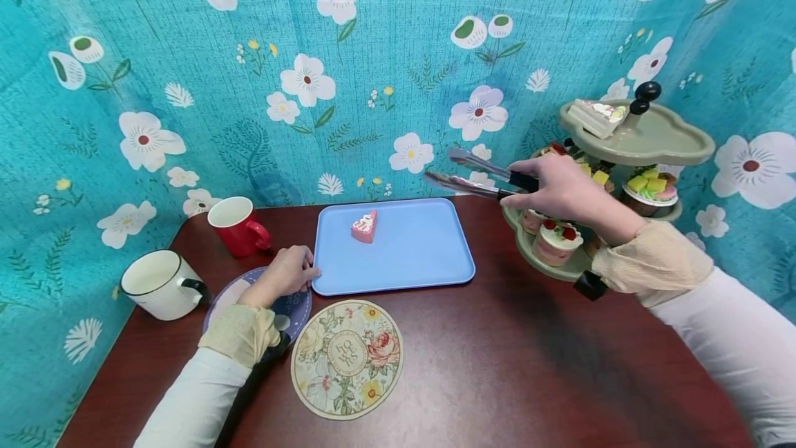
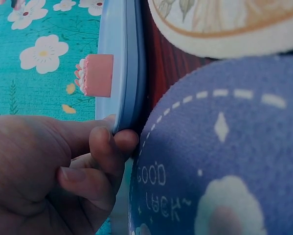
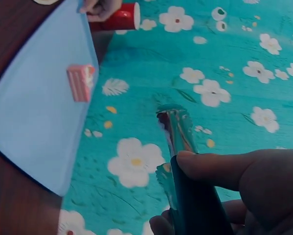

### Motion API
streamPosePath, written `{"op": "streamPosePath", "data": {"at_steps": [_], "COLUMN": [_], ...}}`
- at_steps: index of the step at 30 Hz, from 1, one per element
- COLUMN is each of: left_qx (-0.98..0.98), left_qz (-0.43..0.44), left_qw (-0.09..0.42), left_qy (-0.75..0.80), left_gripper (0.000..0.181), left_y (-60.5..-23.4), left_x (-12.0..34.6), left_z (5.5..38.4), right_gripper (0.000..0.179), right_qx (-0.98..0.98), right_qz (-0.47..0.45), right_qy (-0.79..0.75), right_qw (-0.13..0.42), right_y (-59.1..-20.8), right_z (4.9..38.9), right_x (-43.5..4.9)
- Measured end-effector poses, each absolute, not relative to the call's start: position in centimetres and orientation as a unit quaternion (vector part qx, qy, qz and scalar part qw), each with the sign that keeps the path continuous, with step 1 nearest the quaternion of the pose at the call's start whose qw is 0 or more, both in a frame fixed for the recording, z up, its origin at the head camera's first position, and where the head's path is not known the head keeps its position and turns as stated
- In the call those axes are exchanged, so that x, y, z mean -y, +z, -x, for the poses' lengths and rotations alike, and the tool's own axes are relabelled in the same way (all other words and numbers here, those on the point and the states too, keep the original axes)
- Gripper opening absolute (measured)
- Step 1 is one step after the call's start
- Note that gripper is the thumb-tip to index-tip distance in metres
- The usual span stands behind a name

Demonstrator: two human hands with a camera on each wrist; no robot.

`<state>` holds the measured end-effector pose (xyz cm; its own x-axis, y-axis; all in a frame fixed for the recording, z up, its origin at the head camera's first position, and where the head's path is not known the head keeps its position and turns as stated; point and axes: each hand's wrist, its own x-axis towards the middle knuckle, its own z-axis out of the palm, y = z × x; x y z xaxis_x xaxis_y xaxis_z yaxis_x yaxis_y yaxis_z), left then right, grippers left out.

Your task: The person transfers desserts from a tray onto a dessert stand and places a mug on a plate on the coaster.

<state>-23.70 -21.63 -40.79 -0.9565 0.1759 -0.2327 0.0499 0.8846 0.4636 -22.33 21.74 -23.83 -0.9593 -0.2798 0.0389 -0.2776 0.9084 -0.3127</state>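
Observation:
My left hand [image 1: 287, 274] pinches the left edge of a light blue tray [image 1: 423, 247], thumb on top of the rim and fingers below, as the left wrist view shows. On the tray lies a pink cake slice [image 1: 364, 227] with white topping. My right hand [image 1: 562, 185] grips a pair of metal tongs [image 1: 479, 173] by their black handles, in the air to the right of the tray. The tongs' tips stand apart with nothing between them. Behind the right hand is a green tiered stand [image 1: 671, 135], with a white cake slice [image 1: 598, 117] on its upper tier.
Cupcakes and dessert cups [image 1: 557, 244] fill the stand's lower tier. A red mug [image 1: 236, 227] and a white mug [image 1: 160, 285] stand at the left. A purple round mat [image 1: 297, 310] lies under the left hand, and a floral round mat [image 1: 347, 359] in front of the tray.

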Motion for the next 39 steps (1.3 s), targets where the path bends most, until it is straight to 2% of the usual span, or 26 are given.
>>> {"op": "streamPosePath", "data": {"at_steps": [5,11,13,20,39], "left_qx": [-0.96,-0.96,-0.96,-0.96,-0.961], "left_qz": [-0.059,-0.059,-0.057,-0.051,-0.056], "left_qw": [0.138,0.141,0.142,0.146,0.142], "left_qy": [0.235,0.235,0.235,0.235,0.231], "left_gripper": [0.017,0.018,0.018,0.018,0.019], "left_y": [-40.8,-41.0,-41.1,-40.9,-41.0], "left_x": [21.6,21.8,21.8,21.7,21.8], "left_z": [23.8,24.0,24.0,24.0,24.1], "right_gripper": [0.066,0.041,0.038,0.066,0.066], "right_qx": [-0.971,-0.962,-0.96,-0.956,-0.948], "right_qz": [0.161,0.214,0.224,0.232,0.26], "right_qy": [-0.174,-0.168,-0.168,-0.178,-0.172], "right_qw": [0.017,0.011,0.015,0.036,0.06], "right_y": [-25.9,-29.0,-29.9,-32.1,-37.0], "right_z": [23.1,24.4,24.9,26.6,31.0], "right_x": [-20.0,-17.6,-16.9,-15.6,-13.9]}}
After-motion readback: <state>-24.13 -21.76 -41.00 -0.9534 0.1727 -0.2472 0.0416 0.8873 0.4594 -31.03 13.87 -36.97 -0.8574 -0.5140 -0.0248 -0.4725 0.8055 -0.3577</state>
